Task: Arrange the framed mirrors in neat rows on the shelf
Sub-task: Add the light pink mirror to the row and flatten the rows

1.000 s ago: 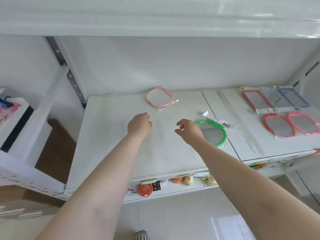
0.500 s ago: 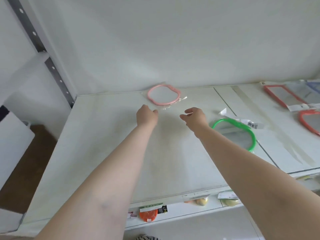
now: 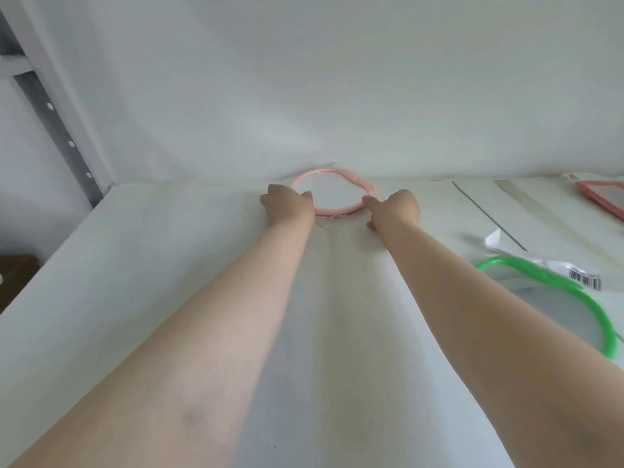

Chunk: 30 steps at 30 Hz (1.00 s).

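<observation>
Nearest, two bare forearms reaching forward over the white shelf [image 3: 175, 265], side by side and apart. To the right, near the front, a green-framed mirror [image 3: 574, 292] lying flat in clear wrapping, a barcode label [image 3: 585, 282] at its far edge, partly cut by the picture's edge and by the right forearm. Farther in, a seam [image 3: 489, 216] running across the shelf boards. At the back, both hands on a pink-framed mirror [image 3: 334, 192] lying flat just before the rear wall [image 3: 304, 96]. Left hand [image 3: 287, 206] curled at the frame's left side, fingers [image 3: 307, 196] touching the rim. Right hand [image 3: 393, 207] at the frame's right side, a fingertip [image 3: 368, 201] against the rim, thumb lower on the shelf. Cannot tell whether either hand truly clamps the frame or only touches it; the finger ends lie hidden behind the knuckles. Crinkled clear wrap showing beneath the pink frame between the hands. Far right, a red rectangular-framed mirror [image 3: 604, 197] lying flat, cut by the edge. Far left, a perforated grey shelf upright [image 3: 57, 130] rising at the corner.
</observation>
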Each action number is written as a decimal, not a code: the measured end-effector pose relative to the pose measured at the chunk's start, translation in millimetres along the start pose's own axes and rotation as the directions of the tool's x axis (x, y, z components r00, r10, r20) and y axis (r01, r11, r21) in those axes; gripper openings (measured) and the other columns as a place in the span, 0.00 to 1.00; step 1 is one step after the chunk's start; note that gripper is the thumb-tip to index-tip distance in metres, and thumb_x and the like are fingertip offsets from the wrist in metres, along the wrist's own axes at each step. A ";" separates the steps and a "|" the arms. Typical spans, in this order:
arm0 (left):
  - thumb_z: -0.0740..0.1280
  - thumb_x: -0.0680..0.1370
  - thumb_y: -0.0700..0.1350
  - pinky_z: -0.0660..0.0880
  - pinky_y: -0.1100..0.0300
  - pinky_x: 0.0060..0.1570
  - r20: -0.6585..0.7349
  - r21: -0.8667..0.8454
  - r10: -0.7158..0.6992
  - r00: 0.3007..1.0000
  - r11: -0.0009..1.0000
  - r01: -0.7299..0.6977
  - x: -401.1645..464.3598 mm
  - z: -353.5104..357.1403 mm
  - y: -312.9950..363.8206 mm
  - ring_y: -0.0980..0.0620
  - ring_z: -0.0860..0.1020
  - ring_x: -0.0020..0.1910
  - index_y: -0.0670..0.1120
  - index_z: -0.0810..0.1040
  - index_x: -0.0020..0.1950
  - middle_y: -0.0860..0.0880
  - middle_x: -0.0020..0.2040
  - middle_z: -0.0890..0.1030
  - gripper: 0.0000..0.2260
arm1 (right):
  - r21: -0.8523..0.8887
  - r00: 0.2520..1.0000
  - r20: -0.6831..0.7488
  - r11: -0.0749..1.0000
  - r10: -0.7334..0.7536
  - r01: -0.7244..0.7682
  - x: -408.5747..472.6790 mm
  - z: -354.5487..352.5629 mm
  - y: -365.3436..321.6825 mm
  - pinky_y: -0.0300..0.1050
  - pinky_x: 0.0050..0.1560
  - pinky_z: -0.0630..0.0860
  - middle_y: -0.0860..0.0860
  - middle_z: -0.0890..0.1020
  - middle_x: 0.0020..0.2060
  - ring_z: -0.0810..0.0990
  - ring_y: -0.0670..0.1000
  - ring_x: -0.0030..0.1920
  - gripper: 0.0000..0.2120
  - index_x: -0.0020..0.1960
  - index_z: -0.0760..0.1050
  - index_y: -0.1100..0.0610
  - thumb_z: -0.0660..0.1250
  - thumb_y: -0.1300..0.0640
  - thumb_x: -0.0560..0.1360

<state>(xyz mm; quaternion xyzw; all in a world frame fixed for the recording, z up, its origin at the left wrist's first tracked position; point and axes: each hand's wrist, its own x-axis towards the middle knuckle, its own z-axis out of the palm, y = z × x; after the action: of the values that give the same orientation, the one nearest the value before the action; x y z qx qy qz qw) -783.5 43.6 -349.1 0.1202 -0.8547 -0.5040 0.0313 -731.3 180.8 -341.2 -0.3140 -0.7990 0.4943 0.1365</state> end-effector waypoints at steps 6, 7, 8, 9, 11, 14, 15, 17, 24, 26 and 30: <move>0.70 0.75 0.45 0.74 0.55 0.50 -0.006 0.198 0.065 0.998 0.978 -0.063 18.0 8.9 0.2 0.44 0.76 0.60 0.39 0.71 0.64 0.41 0.63 0.74 0.21 | -0.290 0.999 0.001 0.956 -0.051 0.049 10.6 16.7 0.5 0.40 0.28 0.61 0.49 0.73 0.28 0.72 0.50 0.28 0.13 0.36 0.65 0.48 0.65 0.49 0.76; 0.69 0.74 0.43 0.75 0.55 0.50 -0.003 0.222 0.071 0.997 0.973 -0.069 19.3 9.3 1.5 0.45 0.76 0.61 0.39 0.72 0.63 0.41 0.62 0.76 0.19 | -0.301 0.998 -0.009 0.952 -0.058 0.053 10.7 18.6 -0.1 0.40 0.27 0.60 0.48 0.72 0.28 0.71 0.49 0.27 0.08 0.40 0.67 0.49 0.65 0.50 0.76; 0.69 0.75 0.41 0.75 0.56 0.51 0.005 0.240 0.065 0.998 0.969 -0.065 19.3 9.0 3.3 0.45 0.76 0.62 0.40 0.73 0.62 0.42 0.61 0.78 0.17 | -0.305 0.998 -0.010 0.951 -0.061 0.055 9.6 19.3 -1.0 0.39 0.27 0.60 0.48 0.72 0.27 0.70 0.48 0.27 0.05 0.44 0.68 0.49 0.65 0.52 0.76; 0.68 0.75 0.40 0.75 0.58 0.51 0.015 0.253 0.050 0.999 0.966 -0.052 18.3 7.7 5.9 0.45 0.76 0.62 0.40 0.74 0.62 0.42 0.60 0.79 0.16 | -0.295 0.999 -0.004 0.954 -0.052 0.048 9.4 18.8 -1.6 0.39 0.27 0.60 0.47 0.71 0.27 0.70 0.48 0.27 0.05 0.47 0.68 0.48 0.65 0.55 0.75; 0.68 0.75 0.39 0.74 0.59 0.48 0.042 0.243 -0.007 0.999 0.970 -0.004 13.7 1.5 11.0 0.45 0.78 0.60 0.41 0.74 0.61 0.43 0.59 0.80 0.15 | -0.255 1.000 0.020 0.967 -0.020 0.025 8.1 17.7 -2.7 0.39 0.27 0.60 0.47 0.72 0.27 0.72 0.49 0.28 0.08 0.48 0.69 0.48 0.66 0.58 0.73; 0.68 0.73 0.38 0.73 0.60 0.41 0.068 0.161 -0.091 0.994 0.984 0.079 4.3 -12.1 12.9 0.45 0.81 0.53 0.42 0.74 0.59 0.44 0.53 0.81 0.15 | -0.193 1.000 -0.002 0.981 -0.004 0.003 -4.8 17.5 -0.6 0.42 0.36 0.70 0.53 0.80 0.44 0.80 0.55 0.45 0.13 0.55 0.73 0.55 0.69 0.57 0.71; 0.67 0.72 0.37 0.74 0.60 0.41 0.080 0.104 -0.119 0.990 0.988 0.110 -0.1 -16.6 12.7 0.44 0.81 0.49 0.42 0.74 0.58 0.44 0.51 0.80 0.15 | -0.167 1.000 -0.017 0.986 -0.010 0.006 -11.6 17.5 0.9 0.45 0.42 0.73 0.54 0.78 0.52 0.79 0.57 0.52 0.17 0.59 0.72 0.56 0.69 0.57 0.71; 0.66 0.72 0.32 0.80 0.55 0.45 0.151 -0.087 -0.182 0.972 0.977 0.196 -14.1 -26.1 15.0 0.44 0.82 0.42 0.39 0.74 0.58 0.43 0.47 0.80 0.15 | -0.085 0.999 -0.031 0.996 -0.022 0.019 -29.6 12.7 2.4 0.48 0.51 0.76 0.55 0.75 0.57 0.77 0.58 0.56 0.23 0.65 0.68 0.54 0.67 0.57 0.72; 0.63 0.75 0.27 0.79 0.56 0.41 0.359 -0.354 -0.265 0.895 0.848 0.393 -95.4 -68.8 45.3 0.50 0.76 0.25 0.40 0.66 0.37 0.44 0.34 0.73 0.12 | 0.529 0.964 0.060 0.810 0.259 -0.251 -102.1 -24.8 -24.7 0.49 0.44 0.77 0.54 0.78 0.41 0.80 0.57 0.41 0.26 0.71 0.59 0.51 0.63 0.60 0.76; 0.65 0.75 0.28 0.79 0.56 0.40 0.369 -0.376 -0.284 0.885 0.825 0.422 -121.0 -85.9 52.2 0.52 0.77 0.20 0.38 0.70 0.42 0.44 0.34 0.75 0.08 | 0.558 0.953 0.084 0.779 0.291 -0.287 -130.3 -48.0 -36.1 0.46 0.38 0.72 0.53 0.75 0.32 0.77 0.56 0.35 0.10 0.56 0.71 0.59 0.65 0.59 0.76; 0.67 0.73 0.28 0.78 0.64 0.27 0.359 -0.483 -0.304 0.882 0.748 0.454 -184.0 -123.8 70.8 0.50 0.78 0.27 0.36 0.73 0.50 0.43 0.35 0.77 0.08 | 0.543 0.958 0.147 0.789 0.246 -0.286 -183.9 -92.2 -52.3 0.43 0.32 0.69 0.55 0.70 0.28 0.70 0.53 0.29 0.15 0.30 0.64 0.58 0.63 0.63 0.75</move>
<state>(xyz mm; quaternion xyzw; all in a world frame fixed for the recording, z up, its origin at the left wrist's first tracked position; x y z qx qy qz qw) -595.8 14.3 -214.5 0.2116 -0.6249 -0.7363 -0.1505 -561.0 112.1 -234.7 -0.3525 -0.5711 0.7309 0.1238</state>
